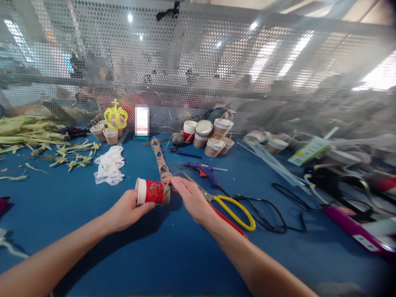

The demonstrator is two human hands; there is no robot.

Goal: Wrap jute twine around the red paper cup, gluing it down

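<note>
My left hand (128, 210) grips a small red paper cup (152, 192) lying on its side, its white rim toward the left. My right hand (191, 198) pinches a woven jute twine strip (160, 159) against the cup's base end. The strip runs away from me across the blue table (173, 251). Scissors with one yellow and one red handle (230, 208) lie just under and right of my right hand. A blue glue gun (204, 170) rests behind them.
Twine-wrapped paper cups (210, 138) stand at the back centre, more with a yellow crown (116, 116) at back left. A white cloth (109, 165) and green leaf strips (34, 136) lie left. Black cables (275, 210) and tools crowd the right. A perforated metal screen (198, 66) closes the back.
</note>
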